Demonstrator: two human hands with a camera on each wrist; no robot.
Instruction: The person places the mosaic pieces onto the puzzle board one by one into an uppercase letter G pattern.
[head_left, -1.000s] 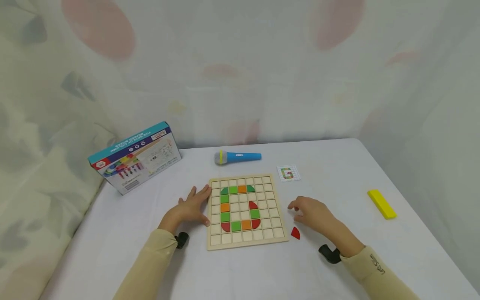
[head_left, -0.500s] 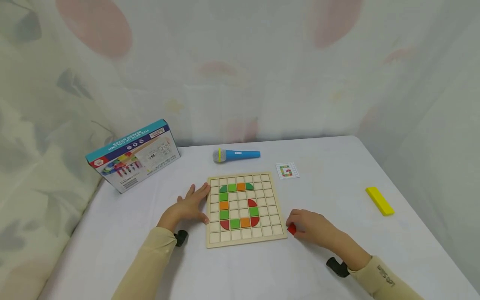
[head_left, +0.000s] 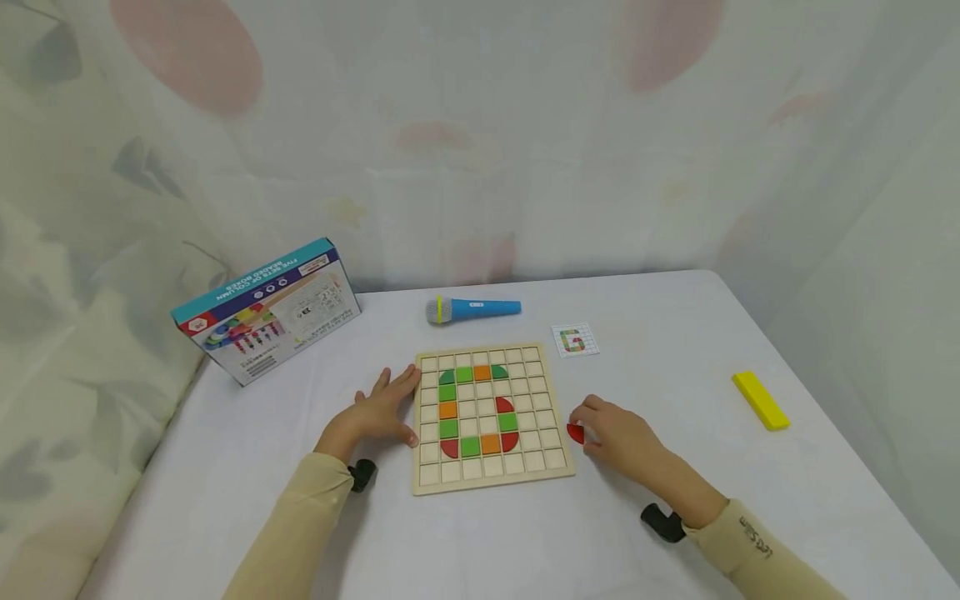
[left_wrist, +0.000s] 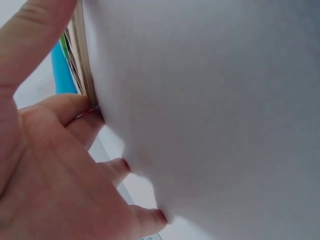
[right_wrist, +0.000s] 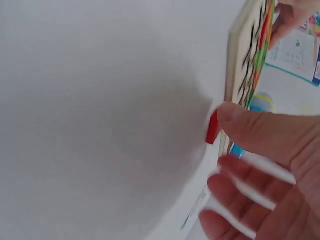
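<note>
A square wooden grid board (head_left: pixel 495 486) lies on the table, with green, orange and red tiles (head_left: pixel 469 447) set in a G shape. My left hand (head_left: pixel 378 417) rests along its left edge, fingers spread, with thumb and index finger touching the rim. Just off the board's right edge, my right hand (head_left: pixel 626 437) pinches a red quarter-circle tile (head_left: pixel 575 433) between thumb and fingers. In the right wrist view the thumb lies against this red tile (right_wrist: pixel 213 128), with the other fingers loosely curved below it.
Behind the board lie a blue toy microphone (head_left: pixel 480 309) and a small card (head_left: pixel 576 340) printed with a coloured G. A cardboard box (head_left: pixel 270 312) stands at the back left. A yellow block (head_left: pixel 761 401) lies far right, near the table's right edge.
My right hand came down to the red tile beside the board's lower right corner, took hold of it and moved it up along the right edge. The left hand stayed in place.
</note>
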